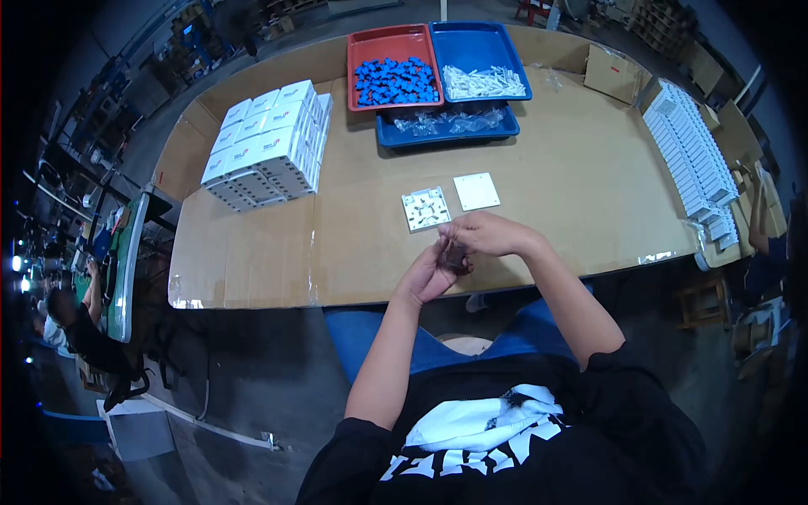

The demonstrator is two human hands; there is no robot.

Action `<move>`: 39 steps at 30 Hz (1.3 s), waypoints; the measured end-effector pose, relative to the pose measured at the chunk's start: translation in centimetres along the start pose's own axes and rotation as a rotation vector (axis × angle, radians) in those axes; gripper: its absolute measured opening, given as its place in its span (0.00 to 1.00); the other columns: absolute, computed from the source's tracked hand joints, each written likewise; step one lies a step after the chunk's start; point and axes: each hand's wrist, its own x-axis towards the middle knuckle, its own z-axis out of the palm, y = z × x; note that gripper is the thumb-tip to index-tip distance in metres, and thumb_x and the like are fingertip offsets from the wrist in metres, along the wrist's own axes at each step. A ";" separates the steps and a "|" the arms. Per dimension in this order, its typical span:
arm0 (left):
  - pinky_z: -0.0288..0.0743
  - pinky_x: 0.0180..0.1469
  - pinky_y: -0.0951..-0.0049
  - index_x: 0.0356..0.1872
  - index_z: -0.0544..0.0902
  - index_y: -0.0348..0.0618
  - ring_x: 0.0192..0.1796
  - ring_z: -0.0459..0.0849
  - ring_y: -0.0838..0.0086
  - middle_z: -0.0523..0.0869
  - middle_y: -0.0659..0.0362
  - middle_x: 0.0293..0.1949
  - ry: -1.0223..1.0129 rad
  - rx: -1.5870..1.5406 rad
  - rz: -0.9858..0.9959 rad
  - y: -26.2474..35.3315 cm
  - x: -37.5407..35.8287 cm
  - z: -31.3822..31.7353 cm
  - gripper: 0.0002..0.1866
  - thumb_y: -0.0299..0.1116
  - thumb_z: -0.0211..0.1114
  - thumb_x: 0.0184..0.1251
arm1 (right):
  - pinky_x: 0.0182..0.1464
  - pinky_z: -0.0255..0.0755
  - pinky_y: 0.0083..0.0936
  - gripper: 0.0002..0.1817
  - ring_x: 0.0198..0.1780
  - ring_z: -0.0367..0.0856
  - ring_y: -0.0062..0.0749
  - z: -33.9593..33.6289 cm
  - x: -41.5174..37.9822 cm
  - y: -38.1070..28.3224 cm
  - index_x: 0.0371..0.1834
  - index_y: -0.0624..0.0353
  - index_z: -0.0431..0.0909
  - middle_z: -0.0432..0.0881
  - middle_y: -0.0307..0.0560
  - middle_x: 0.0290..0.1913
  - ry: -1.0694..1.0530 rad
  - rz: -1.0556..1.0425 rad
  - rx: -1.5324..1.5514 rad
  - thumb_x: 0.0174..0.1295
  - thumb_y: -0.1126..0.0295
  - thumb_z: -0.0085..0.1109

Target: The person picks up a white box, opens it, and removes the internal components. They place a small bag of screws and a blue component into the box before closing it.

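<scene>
Near the front edge of the table my two hands meet. My left hand [430, 276] is turned palm up with its fingers curled round a small dark, see-through piece [454, 256], whose kind I cannot make out. From above, my right hand [488, 233] bends over it, fingertips pinched together at the piece's upper end; what is between them is hidden. Just beyond the hands lies an open white square box base [427, 209] with small dark parts inside. To its right is a flat white square cover [476, 191].
At the back stand a red tray [393, 38] of blue pieces and a blue tray [473, 42] of white pieces, above a lower blue tray [404, 139] with clear bags. Stacked white boxes [261, 150] stand left, rows of white pieces [690, 151] right. Other people sit at both sides.
</scene>
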 end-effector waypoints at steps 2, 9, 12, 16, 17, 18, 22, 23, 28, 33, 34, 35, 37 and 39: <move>0.78 0.61 0.58 0.62 0.79 0.46 0.49 0.84 0.68 0.86 0.59 0.51 0.048 0.011 -0.011 -0.2 -0.5 -0.1 0.22 0.52 0.59 0.81 | 0.40 0.81 0.31 0.28 0.34 0.84 0.28 0.5 -0.1 0.3 0.47 0.68 0.83 0.87 0.48 0.33 -0.026 -0.012 0.009 0.83 0.50 0.46; 0.80 0.55 0.65 0.62 0.78 0.43 0.47 0.84 0.70 0.85 0.58 0.49 0.141 0.151 -0.068 0.0 -0.7 1.4 0.21 0.47 0.60 0.81 | 0.41 0.81 0.30 0.28 0.34 0.85 0.30 0.3 -0.7 0.7 0.50 0.68 0.83 0.88 0.49 0.36 -0.133 -0.069 -0.065 0.83 0.50 0.45; 0.80 0.53 0.67 0.62 0.78 0.42 0.46 0.83 0.71 0.85 0.59 0.48 0.133 0.148 -0.100 0.2 -0.6 1.7 0.21 0.47 0.60 0.81 | 0.47 0.81 0.31 0.27 0.39 0.87 0.31 -0.4 -1.1 0.2 0.54 0.69 0.81 0.89 0.50 0.39 -0.168 -0.035 -0.020 0.83 0.52 0.45; 0.77 0.49 0.69 0.69 0.74 0.39 0.38 0.79 0.77 0.84 0.59 0.47 0.081 0.091 -0.126 0.4 -0.4 1.6 0.26 0.50 0.53 0.85 | 0.58 0.78 0.30 0.23 0.50 0.87 0.30 -3.9 -1.1 0.9 0.55 0.67 0.84 0.90 0.49 0.48 -0.135 -0.100 0.030 0.82 0.56 0.50; 0.77 0.49 0.69 0.69 0.74 0.39 0.38 0.79 0.77 0.84 0.59 0.47 0.073 0.093 -0.125 0.6 -0.2 1.6 0.26 0.50 0.53 0.85 | 0.60 0.78 0.29 0.22 0.53 0.86 0.29 -5.1 -1.0 1.6 0.54 0.67 0.85 0.90 0.48 0.50 -0.079 -0.214 0.021 0.81 0.57 0.52; 0.77 0.49 0.69 0.71 0.72 0.37 0.36 0.78 0.77 0.84 0.59 0.48 0.071 0.015 -0.132 0.7 -0.2 1.8 0.29 0.51 0.51 0.85 | 0.62 0.76 0.28 0.20 0.57 0.85 0.27 -7.2 -0.4 2.4 0.52 0.65 0.87 0.90 0.45 0.56 -0.037 -0.193 0.071 0.79 0.58 0.56; 0.76 0.51 0.67 0.74 0.69 0.35 0.35 0.76 0.78 0.83 0.59 0.51 0.067 -0.117 -0.151 1.4 0.3 3.2 0.33 0.55 0.47 0.86 | 0.56 0.77 0.26 0.15 0.49 0.85 0.24 -17.7 5.1 5.5 0.55 0.65 0.85 0.90 0.42 0.47 0.467 -0.276 0.046 0.77 0.64 0.60; 0.76 0.51 0.66 0.74 0.69 0.34 0.35 0.76 0.78 0.83 0.59 0.51 0.074 -0.140 -0.157 1.5 0.5 3.3 0.33 0.54 0.47 0.86 | 0.53 0.78 0.27 0.14 0.47 0.85 0.26 -20.3 7.1 6.5 0.54 0.64 0.86 0.90 0.44 0.44 0.645 -0.272 0.019 0.74 0.66 0.61; 0.74 0.57 0.63 0.75 0.67 0.36 0.43 0.79 0.74 0.81 0.58 0.56 0.086 -0.188 -0.200 1.4 1.0 2.3 0.34 0.54 0.51 0.83 | 0.52 0.80 0.40 0.13 0.47 0.87 0.47 -30.4 13.3 6.9 0.51 0.60 0.87 0.89 0.57 0.44 1.109 -0.195 -0.329 0.68 0.74 0.57; 0.75 0.58 0.65 0.77 0.66 0.36 0.43 0.80 0.76 0.83 0.59 0.55 0.094 -0.215 -0.222 1.8 1.2 2.5 0.32 0.51 0.49 0.86 | 0.52 0.78 0.50 0.14 0.51 0.84 0.54 -35.1 18.0 8.7 0.48 0.52 0.89 0.86 0.54 0.43 1.220 -0.118 -0.865 0.62 0.75 0.60; 0.75 0.59 0.65 0.77 0.66 0.36 0.43 0.80 0.75 0.83 0.58 0.55 0.093 -0.238 -0.234 1.9 1.3 2.6 0.32 0.51 0.49 0.86 | 0.53 0.76 0.47 0.15 0.51 0.84 0.49 -35.5 18.6 8.9 0.48 0.48 0.89 0.85 0.51 0.43 1.181 -0.048 -0.944 0.60 0.74 0.61; 0.75 0.59 0.65 0.77 0.66 0.36 0.43 0.80 0.75 0.84 0.58 0.56 0.093 -0.263 -0.248 1.9 1.3 2.6 0.32 0.51 0.49 0.86 | 0.53 0.76 0.47 0.15 0.51 0.84 0.49 -35.7 18.9 9.3 0.48 0.48 0.89 0.85 0.51 0.43 1.187 -0.055 -0.937 0.60 0.74 0.61; 0.75 0.59 0.65 0.77 0.66 0.36 0.44 0.80 0.74 0.84 0.57 0.57 0.079 -0.262 -0.251 2.0 1.3 2.4 0.33 0.52 0.50 0.85 | 0.55 0.72 0.44 0.15 0.50 0.83 0.46 -35.8 19.1 9.6 0.47 0.47 0.89 0.84 0.48 0.40 1.138 -0.054 -1.116 0.59 0.75 0.61; 0.74 0.59 0.66 0.77 0.66 0.35 0.45 0.80 0.74 0.84 0.57 0.57 0.084 -0.276 -0.274 1.9 1.3 2.4 0.33 0.52 0.50 0.85 | 0.57 0.71 0.44 0.13 0.53 0.83 0.44 -36.1 19.3 9.8 0.44 0.46 0.89 0.85 0.48 0.42 1.127 -0.032 -1.133 0.60 0.74 0.61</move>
